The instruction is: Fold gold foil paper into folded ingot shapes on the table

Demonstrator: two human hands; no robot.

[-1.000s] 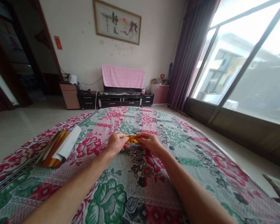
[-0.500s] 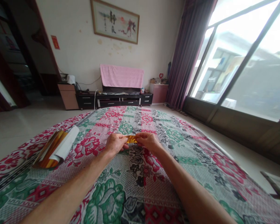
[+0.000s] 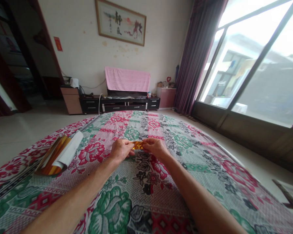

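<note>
A small strip of shiny gold foil paper (image 3: 138, 145) stretches between my two hands, above the middle of the flowered cloth (image 3: 112, 208). My left hand (image 3: 122, 149) pinches its left end, fingers closed. At the right end, my right hand (image 3: 154, 146) grips it between thumb and fingers. The foil looks creased, and its ends are hidden under my fingertips. To the left on the cloth lies a loosely curled stack of gold and white paper sheets (image 3: 61, 154), apart from both hands.
Beyond the cloth's far edge stands a low black cabinet (image 3: 124, 106) with a pink towel (image 3: 128, 79) draped over a screen. Large windows (image 3: 249, 65) and a purple curtain (image 3: 197, 48) are on the right. A dark-framed piece of furniture (image 3: 286, 195) sits at the lower right.
Both hands stay in nearly the same place, still gripping the foil. The gold strip's creases and shine look slightly different.
</note>
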